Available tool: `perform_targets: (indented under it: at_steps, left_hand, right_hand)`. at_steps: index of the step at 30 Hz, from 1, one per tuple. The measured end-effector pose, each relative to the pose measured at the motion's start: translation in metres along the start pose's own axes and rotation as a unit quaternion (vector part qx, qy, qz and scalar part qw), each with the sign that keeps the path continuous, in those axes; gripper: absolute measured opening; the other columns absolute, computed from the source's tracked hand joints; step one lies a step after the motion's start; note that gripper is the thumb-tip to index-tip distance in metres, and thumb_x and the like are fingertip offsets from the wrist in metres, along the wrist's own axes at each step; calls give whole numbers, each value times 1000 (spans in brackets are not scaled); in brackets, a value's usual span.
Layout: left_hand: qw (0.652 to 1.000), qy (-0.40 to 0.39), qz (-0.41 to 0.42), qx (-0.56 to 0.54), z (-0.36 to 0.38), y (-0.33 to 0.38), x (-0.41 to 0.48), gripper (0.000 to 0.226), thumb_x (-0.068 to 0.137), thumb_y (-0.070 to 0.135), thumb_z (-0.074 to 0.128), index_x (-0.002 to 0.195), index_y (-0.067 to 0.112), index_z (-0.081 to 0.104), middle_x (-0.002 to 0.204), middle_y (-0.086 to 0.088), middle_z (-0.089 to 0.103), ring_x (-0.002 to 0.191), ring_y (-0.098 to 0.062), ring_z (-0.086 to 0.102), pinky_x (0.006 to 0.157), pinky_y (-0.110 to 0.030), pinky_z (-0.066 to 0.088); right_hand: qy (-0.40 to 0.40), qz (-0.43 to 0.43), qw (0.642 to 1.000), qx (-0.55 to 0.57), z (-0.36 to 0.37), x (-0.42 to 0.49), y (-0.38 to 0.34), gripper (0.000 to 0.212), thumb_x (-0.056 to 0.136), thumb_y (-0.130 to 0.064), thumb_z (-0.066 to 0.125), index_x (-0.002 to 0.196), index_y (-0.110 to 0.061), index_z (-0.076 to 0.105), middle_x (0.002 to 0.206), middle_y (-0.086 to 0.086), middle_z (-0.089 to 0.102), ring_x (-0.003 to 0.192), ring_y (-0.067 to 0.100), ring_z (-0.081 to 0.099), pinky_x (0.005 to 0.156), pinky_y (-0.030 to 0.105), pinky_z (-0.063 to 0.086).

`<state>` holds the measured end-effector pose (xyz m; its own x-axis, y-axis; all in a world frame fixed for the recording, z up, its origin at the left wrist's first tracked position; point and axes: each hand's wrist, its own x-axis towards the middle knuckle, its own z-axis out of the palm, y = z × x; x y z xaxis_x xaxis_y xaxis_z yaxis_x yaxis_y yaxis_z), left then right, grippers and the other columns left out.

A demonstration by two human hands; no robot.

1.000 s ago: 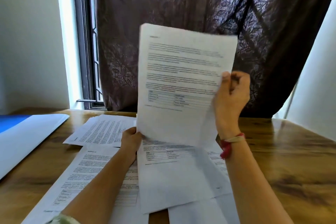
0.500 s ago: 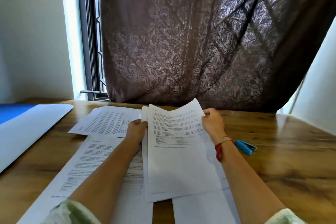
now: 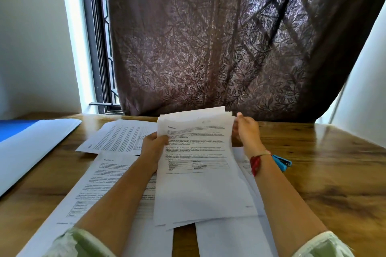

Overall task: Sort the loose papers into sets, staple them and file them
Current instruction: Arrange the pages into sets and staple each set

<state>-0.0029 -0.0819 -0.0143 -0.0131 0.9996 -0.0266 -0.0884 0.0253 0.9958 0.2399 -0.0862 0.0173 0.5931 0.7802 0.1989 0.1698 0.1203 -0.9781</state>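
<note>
Both grips on one thing. My left grip [image 3: 155, 146] pinches the left edge of the stack of white printed paper sheets [image 3: 200, 183], thumb on top, fingers hidden below. My right grip [image 3: 247, 129] holds the stack's upper right corner, fingers curled behind the paper, thumb tip raised.

The stack sits in front of me, between my forearms. Its far end is lifted off the brown wooden worktop [image 3: 334, 173], and its near end lies over other paper. The top sheet shows paragraphs of text and a small table; the print is too blurred to read. Sheet edges fan out slightly at the top and bottom.

On the worktop to the left: a near printed sheet [image 3: 100, 183] under my left forearm, and a far printed sheet [image 3: 119, 135] beyond it. Blank white sheets [image 3: 229, 240] lie nearest me, under the stack.

A small blue stapler [image 3: 282, 162] lies just beside my right wrist, partly hidden by it. A red thread band [image 3: 255, 162] is on that wrist.

A white and blue flat folder [image 3: 31, 148] lies far left, well apart from the stack.

A dark leaf-patterned curtain [image 3: 229, 48] hangs behind the worktop.
</note>
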Motion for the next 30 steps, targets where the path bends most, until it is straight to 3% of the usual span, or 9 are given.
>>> perform_targets:
  at_steps: [3, 5, 7, 9, 12, 16, 21, 25, 30]
  left_hand:
    - [999, -5, -3, -33, -1, 1, -1, 23, 84, 1, 55, 95, 21, 62, 95, -8, 72, 87, -31, 69, 80, -49, 57]
    - [999, -16, 9, -38, 0, 1, -2, 24, 84, 1, 55, 94, 21, 61, 93, -6, 72, 86, -30, 69, 79, -48, 57]
    - [998, -24, 17, -50, 0, 1, -3, 24, 83, -1, 54, 93, 20, 62, 91, -7, 72, 84, -30, 69, 76, -46, 57]
    - [998, -26, 14, -57, 0, 1, -2, 25, 83, -2, 55, 94, 19, 62, 93, -9, 73, 85, -31, 69, 78, -48, 57]
    - [997, -22, 10, -68, 0, 1, -1, 25, 82, -3, 54, 94, 17, 62, 94, -11, 72, 86, -32, 69, 82, -51, 56]
    - [997, -24, 6, -67, -1, 0, -1, 24, 82, -1, 56, 97, 17, 61, 99, -12, 72, 91, -34, 69, 85, -56, 54]
    - [997, -27, 12, -71, -2, -1, 0, 25, 83, 0, 55, 101, 15, 62, 101, -14, 72, 91, -35, 69, 84, -57, 54]
    - [997, -26, 15, -70, -2, -2, 1, 24, 83, 1, 56, 101, 15, 63, 99, -13, 73, 89, -34, 70, 82, -56, 55]
    - [997, -3, 4, -74, -1, -2, 2, 21, 84, 3, 57, 101, 14, 61, 97, -12, 72, 85, -32, 70, 79, -52, 57]
  right_hand:
    - [-31, 28, 999, 17, -11, 3, 0, 33, 95, -45, 52, 100, -13, 60, 84, -1, 59, 73, 11, 50, 61, 25, 41]
    - [-104, 48, 993, 3, -16, 2, -1, 39, 88, -52, 60, 106, -17, 60, 90, -2, 63, 80, 13, 54, 68, 28, 44]
    - [-160, 46, 986, -4, -15, 0, -2, 36, 85, -44, 67, 110, -18, 60, 95, 0, 68, 85, 15, 60, 75, 32, 49]
    - [-168, 31, 984, -42, -12, -3, -4, 27, 88, -26, 68, 110, -13, 59, 91, 4, 68, 78, 15, 60, 65, 28, 50]
    - [-128, 5, 989, -68, -9, -4, -1, 13, 91, -11, 62, 101, -3, 59, 78, 6, 63, 65, 15, 57, 48, 22, 47]
    - [-83, -6, 994, -64, -11, -1, 5, 4, 88, -4, 64, 86, -1, 64, 80, 11, 65, 73, 25, 60, 63, 33, 54]
    - [-56, -48, 995, -67, -11, 4, 4, 18, 86, -7, 66, 78, 8, 63, 69, 12, 54, 62, 17, 43, 55, 26, 37]
    - [-30, -65, 997, -8, -11, 2, 2, 35, 91, -13, 63, 60, -8, 46, 50, -3, 34, 43, 3, 26, 44, 17, 25]
    - [44, -88, 994, 47, -15, 0, -1, 28, 96, -21, 55, 78, -1, 61, 66, 1, 55, 58, 7, 46, 54, 20, 37]
